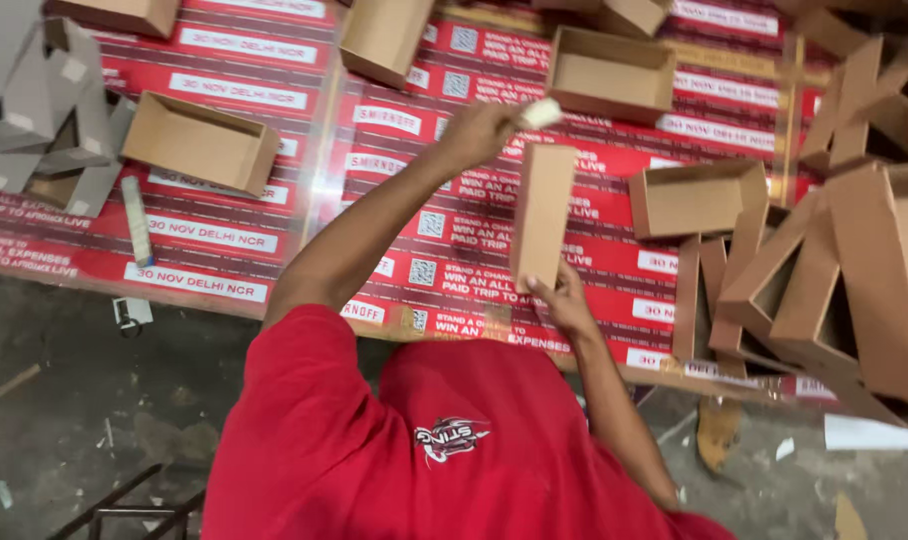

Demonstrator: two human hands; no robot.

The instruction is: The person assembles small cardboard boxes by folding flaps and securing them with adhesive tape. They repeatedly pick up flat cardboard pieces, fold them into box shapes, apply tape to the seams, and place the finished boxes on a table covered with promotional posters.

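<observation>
Red shirt [374, 450] fills the foreground. Above the desk [224, 240], right hand [566, 302] fingers grasp an upright cardboard box [542, 215] by its lower end; left hand [482, 128] is clenched on a pale strip [542, 112] just above. Held so low, the box could tip under pressure.

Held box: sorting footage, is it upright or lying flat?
Upright: the box stands on end, right hand gripping its lower end.
</observation>
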